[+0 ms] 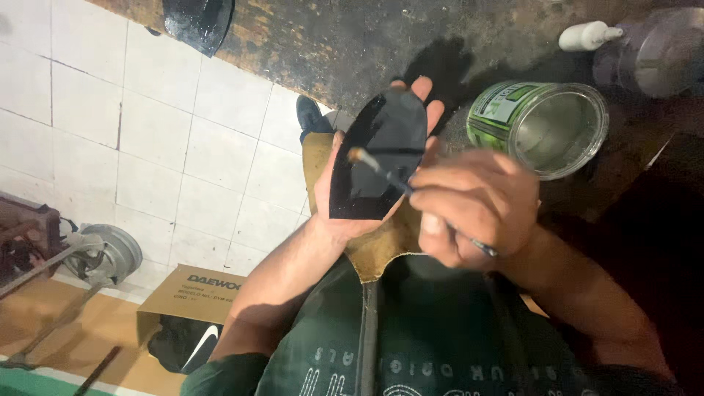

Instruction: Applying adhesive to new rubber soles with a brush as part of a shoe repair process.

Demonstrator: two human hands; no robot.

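My left hand (334,198) lies palm up and holds a black, pointed leather piece (385,150) flat across its fingers. My right hand (477,205) grips a thin brush (396,180) like a pen. The brush's pale tip rests on the upper left part of the black piece. An open green tin (539,125) lies tilted on the dark workbench just right of both hands, its mouth facing me. A tan leather piece (381,246) hangs under my left hand.
The dark worn workbench (330,44) runs across the top. A white bottle (587,35) and a grey container (653,55) stand at the upper right. Another black piece (196,22) sits at the bench edge. On the floor are white tiles, a cardboard box (194,293) and a metal machine (103,253).
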